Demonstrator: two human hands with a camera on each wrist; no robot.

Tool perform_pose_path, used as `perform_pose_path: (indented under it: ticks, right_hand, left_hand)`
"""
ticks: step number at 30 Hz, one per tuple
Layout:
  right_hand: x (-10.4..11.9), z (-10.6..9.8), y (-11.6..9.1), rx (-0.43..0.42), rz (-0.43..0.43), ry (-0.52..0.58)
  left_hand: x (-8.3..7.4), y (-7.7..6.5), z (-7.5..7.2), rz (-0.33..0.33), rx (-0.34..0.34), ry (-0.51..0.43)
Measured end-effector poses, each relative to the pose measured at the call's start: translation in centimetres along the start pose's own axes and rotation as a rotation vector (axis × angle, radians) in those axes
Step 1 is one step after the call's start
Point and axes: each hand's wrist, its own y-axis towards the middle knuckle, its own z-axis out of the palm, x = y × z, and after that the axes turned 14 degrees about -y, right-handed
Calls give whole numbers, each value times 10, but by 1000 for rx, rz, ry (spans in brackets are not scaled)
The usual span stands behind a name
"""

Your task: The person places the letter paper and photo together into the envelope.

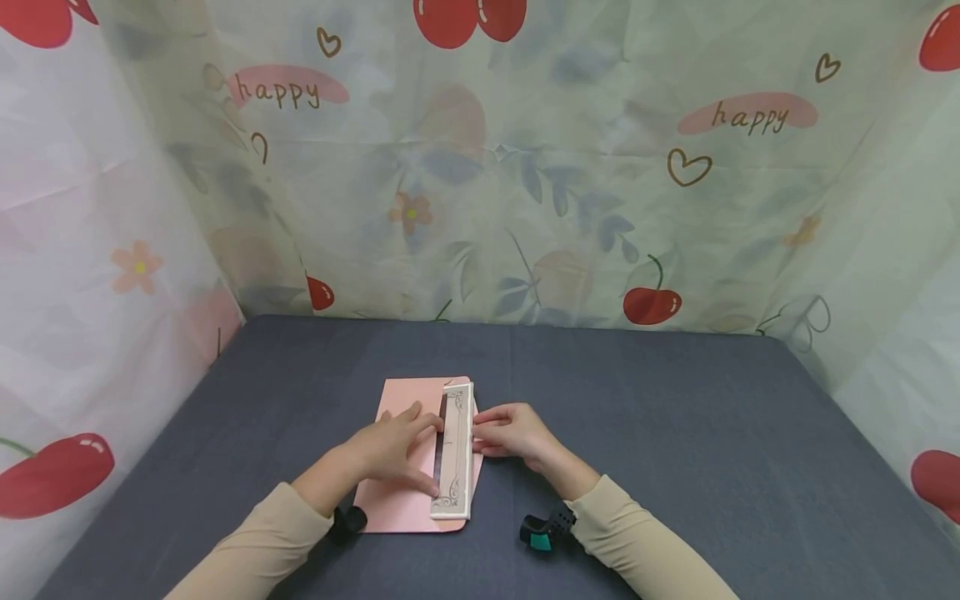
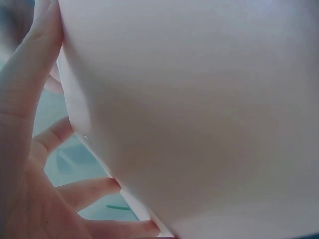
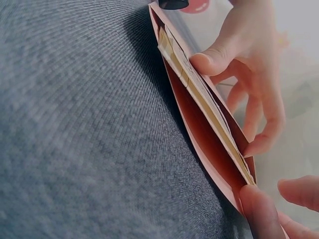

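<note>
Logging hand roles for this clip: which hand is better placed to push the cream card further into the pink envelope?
Probably the right hand: its fingers already pinch the cream card at the pink envelope mouth. The left hand lies flat on the envelope, holding it down.

The envelope [image 1: 397, 492] is coloured salmon pink, and a deeper reddish pink is shown by its inside in the right wrist view. The card [image 1: 455, 450] is cream, bordered in white and printed with grey-brown scrollwork at its ends. The surface [image 1: 675, 433] is covered in dark grey-blue cloth. Beige sleeves [image 1: 645, 542] are worn. The backdrop [image 1: 525, 167] is pale green-white, patterned with red cherries, brown hearts, faded blue leaves, peach flowers and the word "happy" on pink ovals.
</note>
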Motion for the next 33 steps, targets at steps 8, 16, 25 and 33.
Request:
perform_pose_path:
  ticks: [8,16,25,33]
  right_hand:
    - [2,-1,-2,4,-5,-17]
    - [1,1,-1,16,-3,-10]
    - [2,2,-1,21,7,-2]
    - [1,4,1,35,8,21]
  left_hand:
    - [-1,-1,0,10,-6,-4]
    - [0,0,0,7,-14,6]
    - [-3,-2,-1,0,-6,-6]
    - [-2,-1,-1,7,-9,0]
